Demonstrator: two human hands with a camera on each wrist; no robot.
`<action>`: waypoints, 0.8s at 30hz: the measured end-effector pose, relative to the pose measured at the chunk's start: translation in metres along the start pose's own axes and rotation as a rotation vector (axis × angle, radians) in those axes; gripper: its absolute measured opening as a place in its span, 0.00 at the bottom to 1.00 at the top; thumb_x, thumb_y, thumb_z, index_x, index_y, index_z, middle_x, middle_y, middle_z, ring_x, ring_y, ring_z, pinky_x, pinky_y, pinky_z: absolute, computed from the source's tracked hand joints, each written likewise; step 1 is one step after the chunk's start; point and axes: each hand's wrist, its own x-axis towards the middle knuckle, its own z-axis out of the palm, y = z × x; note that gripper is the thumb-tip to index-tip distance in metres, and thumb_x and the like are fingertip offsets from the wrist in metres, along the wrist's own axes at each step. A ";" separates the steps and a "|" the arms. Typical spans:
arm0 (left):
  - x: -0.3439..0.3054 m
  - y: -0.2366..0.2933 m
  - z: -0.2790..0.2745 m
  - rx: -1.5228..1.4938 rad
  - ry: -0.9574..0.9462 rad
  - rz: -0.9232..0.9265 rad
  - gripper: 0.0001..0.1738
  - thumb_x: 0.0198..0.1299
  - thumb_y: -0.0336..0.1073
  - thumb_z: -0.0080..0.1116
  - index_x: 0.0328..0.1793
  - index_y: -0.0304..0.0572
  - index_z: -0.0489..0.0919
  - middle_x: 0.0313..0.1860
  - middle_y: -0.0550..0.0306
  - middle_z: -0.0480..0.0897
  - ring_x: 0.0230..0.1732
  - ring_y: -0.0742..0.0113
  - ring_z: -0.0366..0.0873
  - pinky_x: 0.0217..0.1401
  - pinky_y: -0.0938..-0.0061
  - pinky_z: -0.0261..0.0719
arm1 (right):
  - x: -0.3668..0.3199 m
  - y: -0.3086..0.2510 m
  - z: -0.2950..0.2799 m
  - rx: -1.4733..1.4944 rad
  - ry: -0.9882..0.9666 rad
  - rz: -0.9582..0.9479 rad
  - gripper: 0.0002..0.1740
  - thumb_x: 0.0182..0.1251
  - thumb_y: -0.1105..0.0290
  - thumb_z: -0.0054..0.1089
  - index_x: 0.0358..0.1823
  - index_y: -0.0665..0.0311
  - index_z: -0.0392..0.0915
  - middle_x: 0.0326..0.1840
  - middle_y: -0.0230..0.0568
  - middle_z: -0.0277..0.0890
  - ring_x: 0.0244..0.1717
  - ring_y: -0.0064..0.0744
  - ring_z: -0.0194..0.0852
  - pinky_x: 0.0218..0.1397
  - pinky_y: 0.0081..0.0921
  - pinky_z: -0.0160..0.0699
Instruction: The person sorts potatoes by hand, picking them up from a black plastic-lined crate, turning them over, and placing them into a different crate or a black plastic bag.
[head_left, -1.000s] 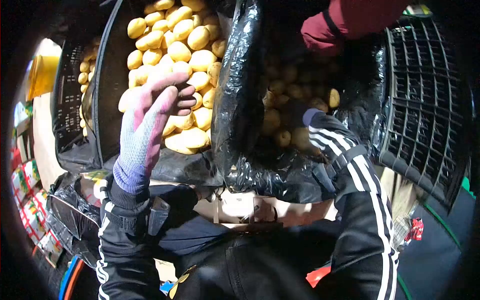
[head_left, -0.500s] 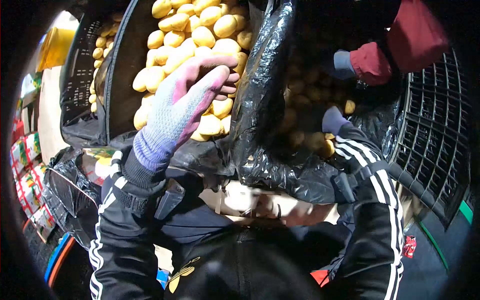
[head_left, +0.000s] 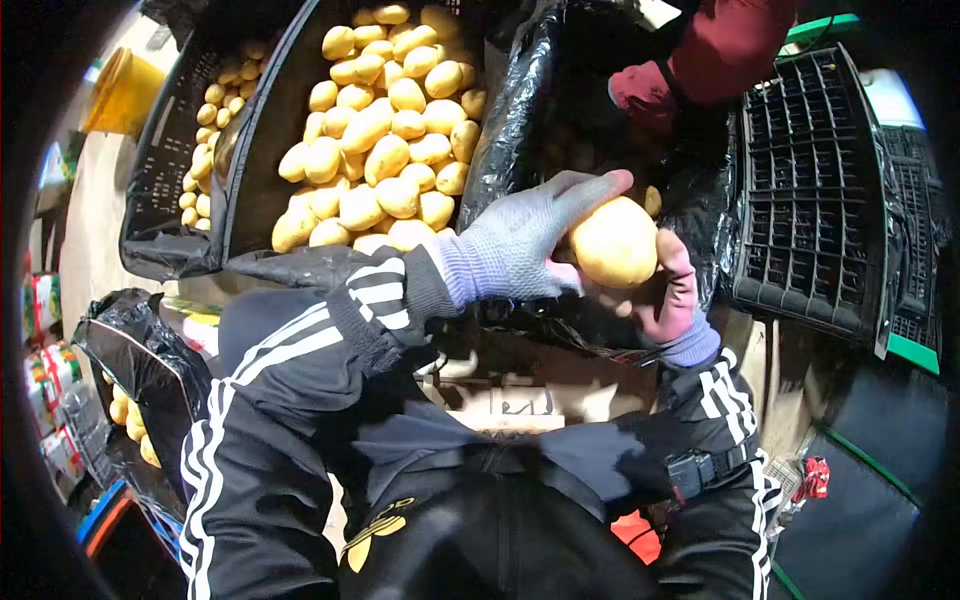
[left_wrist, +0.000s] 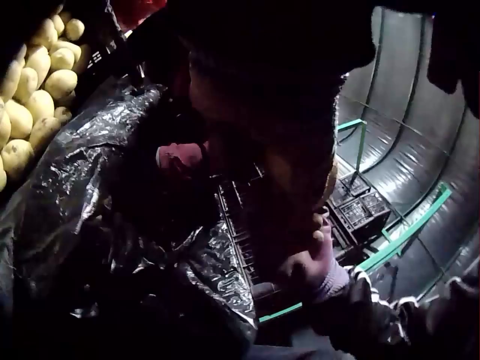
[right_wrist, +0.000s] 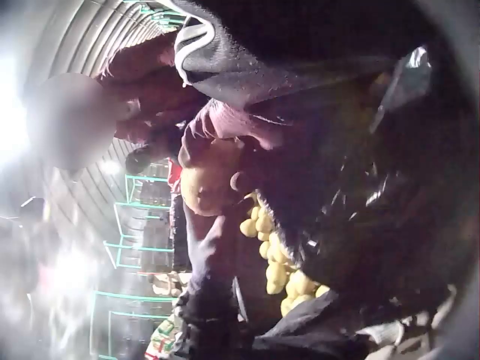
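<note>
Before my body, a large yellow potato (head_left: pixel 615 243) is held between my two gloved hands over the dark bag-lined crate. My left hand (head_left: pixel 525 238) grips it from the left, fingers over its far side and thumb low on the near side. From the right, my right hand (head_left: pixel 680 298) curls its fingers and thumb round the other side. The right wrist view also shows the potato (right_wrist: pixel 210 180) between both gloves. In the left wrist view deep shadow covers most of it. Beyond my left hand stands a crate of potatoes (head_left: pixel 385 155).
Black plastic (head_left: pixel 520 95) lines the shaded crate under my hands. Another person's red sleeve (head_left: pixel 725 50) reaches into that crate. A black slatted crate (head_left: pixel 805 190) leans at the right. At far left are another potato crate (head_left: pixel 165 205) and a black bag with potatoes (head_left: pixel 125 415).
My left hand has moved right, from over the lit potatoes to the large potato. My right hand has come up out of the shaded crate. The red sleeve has shifted left.
</note>
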 end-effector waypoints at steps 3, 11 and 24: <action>0.000 0.014 0.001 0.027 0.054 -0.136 0.42 0.43 0.56 0.67 0.61 0.45 0.66 0.53 0.42 0.73 0.53 0.47 0.75 0.51 0.62 0.75 | -0.004 0.002 0.033 -0.052 0.227 -0.052 0.31 0.71 0.47 0.38 0.61 0.68 0.65 0.49 0.46 0.76 0.49 0.34 0.76 0.53 0.26 0.75; 0.007 0.010 -0.016 -0.660 0.112 -0.661 0.23 0.63 0.53 0.53 0.48 0.39 0.77 0.23 0.67 0.75 0.21 0.81 0.70 0.22 0.84 0.67 | -0.013 0.028 0.028 0.288 0.013 -0.069 0.29 0.66 0.43 0.45 0.57 0.58 0.69 0.47 0.45 0.78 0.36 0.45 0.81 0.21 0.24 0.81; 0.004 0.002 0.003 -0.420 -0.084 -0.024 0.50 0.46 0.46 0.70 0.71 0.34 0.56 0.66 0.48 0.65 0.67 0.63 0.62 0.70 0.70 0.59 | -0.020 0.026 0.050 0.287 -0.021 -0.123 0.33 0.65 0.40 0.40 0.59 0.57 0.67 0.49 0.40 0.75 0.54 0.37 0.73 0.54 0.33 0.76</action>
